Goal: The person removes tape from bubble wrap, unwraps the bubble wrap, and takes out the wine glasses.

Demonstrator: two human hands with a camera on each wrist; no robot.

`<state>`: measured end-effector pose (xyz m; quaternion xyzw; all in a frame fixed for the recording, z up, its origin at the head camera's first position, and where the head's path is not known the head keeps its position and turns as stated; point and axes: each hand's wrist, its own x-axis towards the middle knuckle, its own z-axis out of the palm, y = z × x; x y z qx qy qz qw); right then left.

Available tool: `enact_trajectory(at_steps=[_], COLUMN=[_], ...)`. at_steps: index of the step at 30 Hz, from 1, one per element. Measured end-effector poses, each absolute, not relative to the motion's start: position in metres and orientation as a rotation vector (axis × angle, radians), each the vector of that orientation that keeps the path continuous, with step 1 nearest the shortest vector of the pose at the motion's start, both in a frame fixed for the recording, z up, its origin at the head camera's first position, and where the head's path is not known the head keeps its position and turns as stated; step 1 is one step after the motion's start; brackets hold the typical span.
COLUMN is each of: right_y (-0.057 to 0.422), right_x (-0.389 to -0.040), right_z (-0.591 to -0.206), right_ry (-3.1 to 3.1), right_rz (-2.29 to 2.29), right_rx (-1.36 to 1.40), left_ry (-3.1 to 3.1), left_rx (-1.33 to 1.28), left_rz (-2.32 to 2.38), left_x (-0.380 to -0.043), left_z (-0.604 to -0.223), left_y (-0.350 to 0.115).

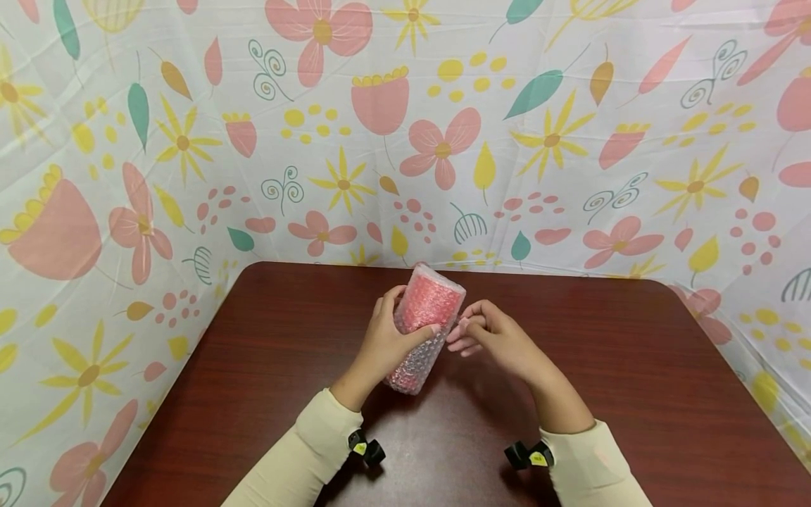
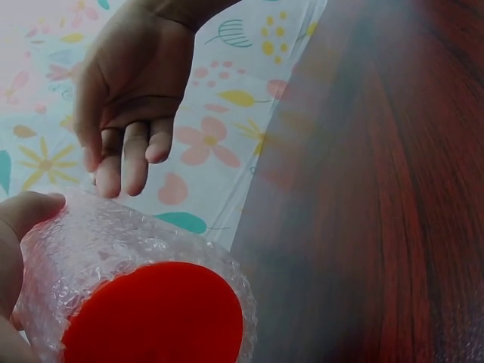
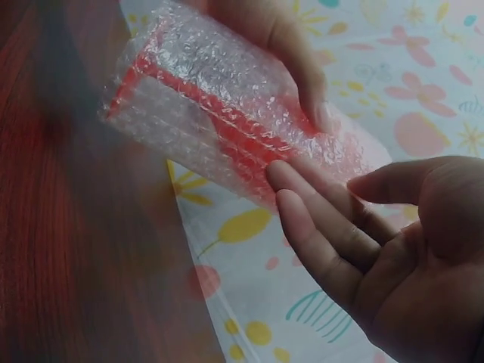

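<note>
A red cylinder in clear bubble wrap [image 1: 429,310] is held tilted above the table, its upper end leaning right in the head view. My left hand [image 1: 386,338] grips its left side, thumb across the front. In the left wrist view, the round red end of the wrapped cylinder [image 2: 162,318] shows. Close by the wrap's right side is my right hand [image 1: 497,338], palm turned toward the cylinder. Its fingers [image 3: 325,234] are mostly extended and reach the wrap's edge in the right wrist view. No firm hold by them is plain.
A dark reddish-brown wooden table [image 1: 266,394] lies under both hands. Behind it and along its sides hangs a white cloth [image 1: 405,183] printed with flowers and leaves. Black wrist cameras [image 1: 367,448] are strapped over the cream sleeves [image 1: 298,451].
</note>
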<state>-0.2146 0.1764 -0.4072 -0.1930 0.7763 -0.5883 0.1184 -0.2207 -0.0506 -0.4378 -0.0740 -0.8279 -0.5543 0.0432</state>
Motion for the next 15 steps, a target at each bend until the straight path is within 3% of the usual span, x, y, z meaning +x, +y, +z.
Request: enact_trajectory(at_steps=[15], right_y=[0.1761], right_x=[-0.2143], right_z=[-0.404], right_ry=[2.298], right_rz=[-1.703], right_rx=[-0.542], left_ry=[-2.531], left_rx=[-0.208], left_rz=[-1.666], left_x=[-0.2201], left_z=[-0.4372], left_y=[-0.0504])
